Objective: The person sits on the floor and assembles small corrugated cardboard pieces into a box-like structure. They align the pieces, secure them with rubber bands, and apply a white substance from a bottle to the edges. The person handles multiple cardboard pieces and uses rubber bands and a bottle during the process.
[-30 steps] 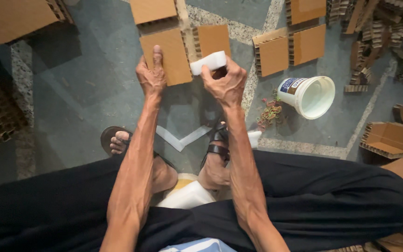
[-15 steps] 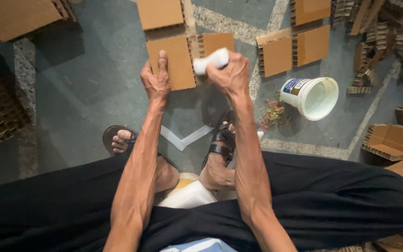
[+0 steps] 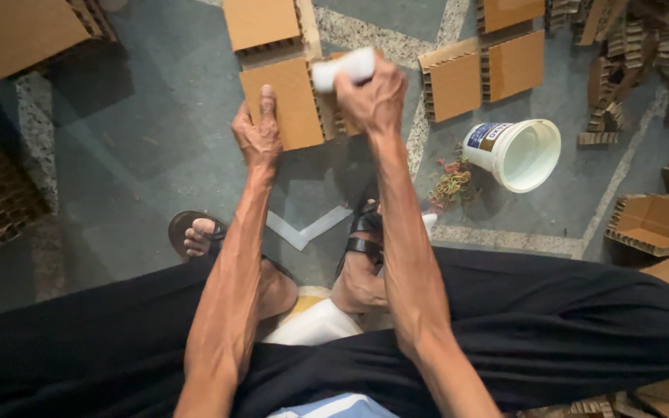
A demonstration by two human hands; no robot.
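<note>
Cardboard is the stuff in hand, seen from the head camera looking straight down past the person's knees to the floor. The cardboard piece lies flat on the floor in the upper middle of the frame, a brown square with a ribbed, honeycomb-like edge. It looks light and stiff, likely to crush at the edges if squeezed, and dry enough not to slip; pressing on the flat face or taking it by two opposite edges looks like the safest hold.

The left hand rests on the piece's near left edge, fingers stretched forward and pressed together, palm down, the arm nearly straight from the lap.

The right hand is just to the right and slightly higher, closed in a fist around a white roll-like object, whose end sticks out to the left over the cardboard. What the object is cannot be told; it looks small and light. The wrist is bent, the forearm running up from the lower middle.

More cardboard pieces lie in the upper right, a white bucket tipped on its side at right, with rubber bands beside it.
</note>
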